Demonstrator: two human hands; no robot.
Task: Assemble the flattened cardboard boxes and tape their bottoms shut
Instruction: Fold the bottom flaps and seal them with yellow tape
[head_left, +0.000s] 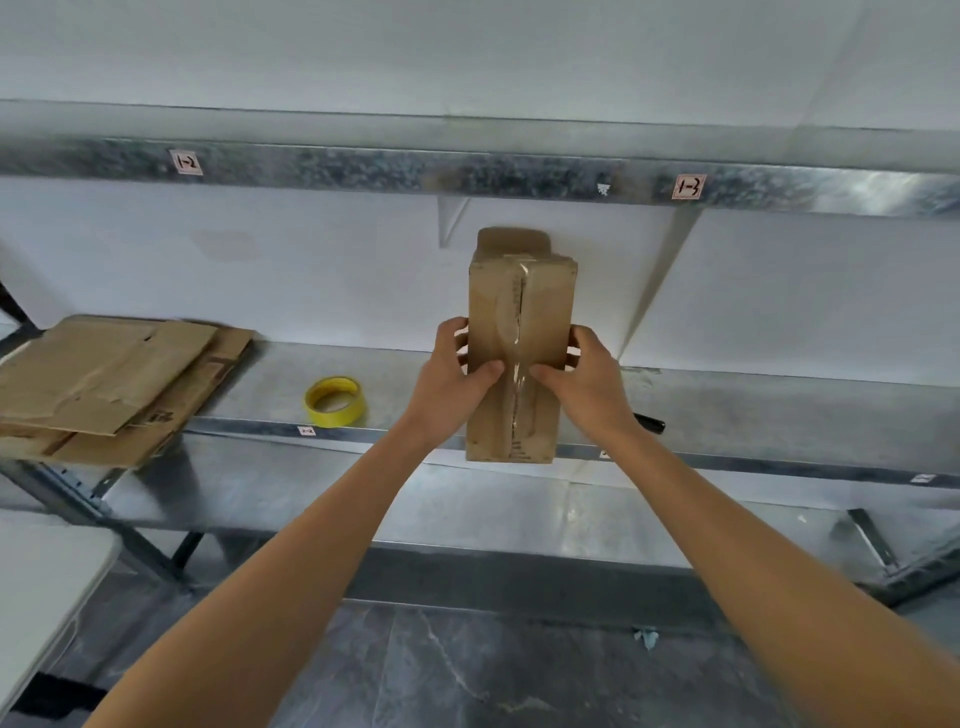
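A long narrow cardboard box (540, 306) stands assembled, its taped bottom facing me, with a strip of clear tape (519, 374) down the centre seam. My left hand (452, 379) grips its left side and my right hand (587, 384) grips its right side, both thumbs pressed on the face beside the tape. The box is held above the front edge of the metal shelf (415, 384). A roll of yellow tape (335, 401) lies on the shelf to the left of my hands. Flattened cardboard boxes (109, 384) are stacked at the shelf's left end.
A black marker (649, 422) lies on the shelf just right of my right wrist. An upper metal shelf (467, 176) with labels 1-2 and 1-3 runs overhead. A white table edge (41, 582) is at the lower left. Grey floor lies below.
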